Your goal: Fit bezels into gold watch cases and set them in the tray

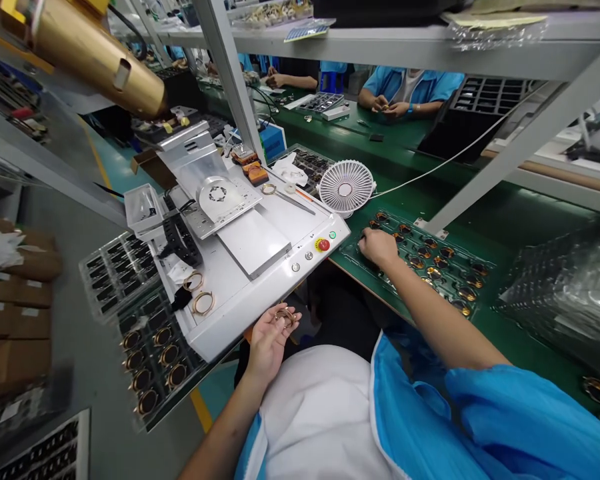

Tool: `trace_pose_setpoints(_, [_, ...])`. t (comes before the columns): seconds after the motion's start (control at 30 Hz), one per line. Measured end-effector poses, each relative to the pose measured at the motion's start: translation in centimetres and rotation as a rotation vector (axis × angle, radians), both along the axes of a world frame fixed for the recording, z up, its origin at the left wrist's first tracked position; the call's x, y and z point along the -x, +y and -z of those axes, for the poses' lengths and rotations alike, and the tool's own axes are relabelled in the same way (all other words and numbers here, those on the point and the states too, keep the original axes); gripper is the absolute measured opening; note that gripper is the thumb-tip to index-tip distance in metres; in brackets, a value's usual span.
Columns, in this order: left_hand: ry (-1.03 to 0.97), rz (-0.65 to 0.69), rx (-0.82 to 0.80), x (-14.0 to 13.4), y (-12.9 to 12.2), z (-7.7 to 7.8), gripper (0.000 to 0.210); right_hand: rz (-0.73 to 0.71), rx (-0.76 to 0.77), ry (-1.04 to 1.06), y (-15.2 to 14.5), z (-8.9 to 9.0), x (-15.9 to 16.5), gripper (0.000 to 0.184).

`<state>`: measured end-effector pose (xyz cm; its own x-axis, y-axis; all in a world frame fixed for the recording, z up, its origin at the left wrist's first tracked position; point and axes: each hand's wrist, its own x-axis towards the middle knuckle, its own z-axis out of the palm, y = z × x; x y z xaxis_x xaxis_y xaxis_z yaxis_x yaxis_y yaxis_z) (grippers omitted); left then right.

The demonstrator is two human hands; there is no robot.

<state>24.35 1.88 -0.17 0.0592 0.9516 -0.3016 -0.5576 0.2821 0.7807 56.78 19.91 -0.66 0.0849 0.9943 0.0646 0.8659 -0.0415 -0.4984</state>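
White shirt [325, 407] lies nearest. Left hand [270, 333] pinches a ring [287, 317], probably light and stiff, best taken by its rim; right hand [379, 247], at the tray [450, 270], hides its grip.

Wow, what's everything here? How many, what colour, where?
Main things only:
Held ring: one, gold, left hand
Loose rings: at least two, gold, machine's left corner
Machine: one, white, centre left
Cylinder: one, gold, upper left
Fan: one, white, behind machine's right corner
Parts tray: one, clear, by right hand
Round parts: many, black and amber, in parts tray
Other trays: several, clear, lower left
Cartons: several, brown, far left
Bench: one, green, right
Shelf: one, pale grey, top
Co-workers: at least two, one in blue, background
Left fingers: one hand, bare, around held ring
Right fingers: one hand, bare, at parts tray
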Motion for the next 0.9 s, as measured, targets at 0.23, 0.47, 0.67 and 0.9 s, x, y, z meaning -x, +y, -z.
trace_pose_setpoints(0.23, [0.043, 0.156, -0.013, -0.8, 0.6, -0.8, 0.045, -0.141, 0.061, 0.444, -6.6, -1.6, 2.3, 0.032])
trace_pose_setpoints(0.47, [0.020, 0.394, -0.193, -1.3, 1.2, -3.0, 0.070, -0.611, -0.112, 0.768, -11.7, -6.0, 7.8, 0.024])
trace_pose_setpoints(0.67, [0.062, 0.389, -0.290, -0.9, -0.1, -3.5, 0.080, -0.560, -0.167, 0.719, -11.6, -6.5, 10.0, 0.026])
trace_pose_setpoints(0.9, [0.017, 0.230, -0.182, -0.5, -0.8, -2.7, 0.094, -0.647, -0.315, 0.710, -12.0, -5.6, 11.8, 0.015])
